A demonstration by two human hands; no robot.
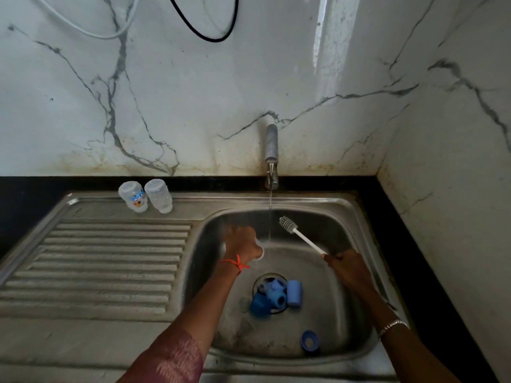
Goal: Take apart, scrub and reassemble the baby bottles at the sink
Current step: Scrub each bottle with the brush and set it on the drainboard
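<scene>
Two bottles upended on the drainer, seemingly done; your left hand grips a third bottle, right hand grips the brush; blue parts await scrubbing, reassembly outstanding

Dim overall, cool cast. Bright glare streak on the marble wall, upper right. Sink basin dark, soft shadows inside. Left hand motion-blurred, right hand a bit sharper. Wide-angle bending at the frame edges, table lines curve; corners darken.
</scene>
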